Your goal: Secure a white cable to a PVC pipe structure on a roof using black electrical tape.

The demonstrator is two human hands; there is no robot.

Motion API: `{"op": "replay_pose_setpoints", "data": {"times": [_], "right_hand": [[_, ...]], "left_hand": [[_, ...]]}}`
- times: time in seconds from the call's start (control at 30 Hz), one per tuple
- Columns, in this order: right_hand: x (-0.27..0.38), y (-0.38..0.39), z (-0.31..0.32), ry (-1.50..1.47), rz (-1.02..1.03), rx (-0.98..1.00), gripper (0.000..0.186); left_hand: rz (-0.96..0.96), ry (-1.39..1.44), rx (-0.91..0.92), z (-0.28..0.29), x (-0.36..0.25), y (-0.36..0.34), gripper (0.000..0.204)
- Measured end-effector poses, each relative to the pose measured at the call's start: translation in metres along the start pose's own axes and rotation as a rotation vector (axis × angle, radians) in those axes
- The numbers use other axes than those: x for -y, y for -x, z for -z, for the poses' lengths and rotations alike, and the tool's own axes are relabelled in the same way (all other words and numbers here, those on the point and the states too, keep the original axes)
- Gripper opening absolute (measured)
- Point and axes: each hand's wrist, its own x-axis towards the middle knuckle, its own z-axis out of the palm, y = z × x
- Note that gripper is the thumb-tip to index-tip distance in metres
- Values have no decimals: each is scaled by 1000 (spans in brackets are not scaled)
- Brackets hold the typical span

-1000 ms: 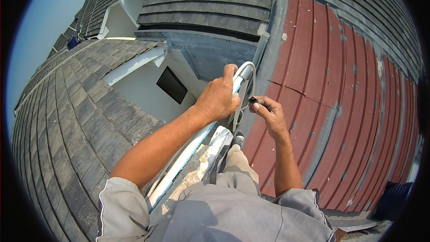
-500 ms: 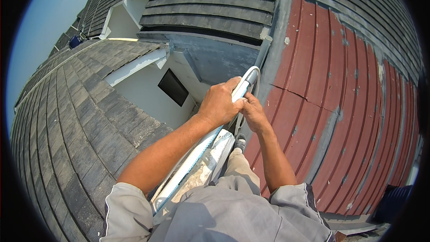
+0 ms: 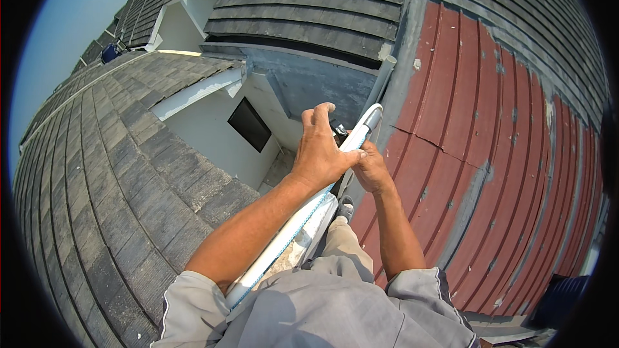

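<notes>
A long white pole (image 3: 282, 241) with a blue-and-white cord along it slants up from beside my left arm, past my hands, to a grey end piece (image 3: 373, 118). A white cable or tube (image 3: 381, 111) bends over that tip. My left hand (image 3: 322, 153) has its fingers raised and spread, while its thumb lies across the pole. Just beyond its palm, against the pole, shows a small black, shiny object (image 3: 338, 130), its kind unclear. My right hand (image 3: 372, 167) is closed round the pole from the right side; its fingertips are hidden.
Under me runs a narrow ledge, with my shoe (image 3: 346, 208) on it. A red metal roof (image 3: 445, 161) with grey patches lies right, a grey shingle roof (image 3: 129, 174) left. Ahead, a drop between white walls (image 3: 206, 129) holds a dark window (image 3: 249, 125); a grey pipe (image 3: 385, 71) stands beyond.
My left hand has loosened from the pole and lifted its fingers, uncovering the black object. The pole's tip has shifted slightly right and down. My right hand stays on the pole.
</notes>
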Motion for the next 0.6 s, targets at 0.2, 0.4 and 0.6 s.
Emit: {"op": "replay_pose_setpoints", "data": {"times": [0.2, 0.4, 0.6], "right_hand": [[0, -6, 9, -61, -38, 82, 57], [18, -5, -2, 131, -19, -5, 51], [21, 1, -8, 251, -68, -5, 47]], "left_hand": [[-79, 180, 35, -5, 14, -5, 88], [-29, 127, 112, 3, 1, -3, 77], [-194, 117, -93, -14, 19, -4, 51]]}}
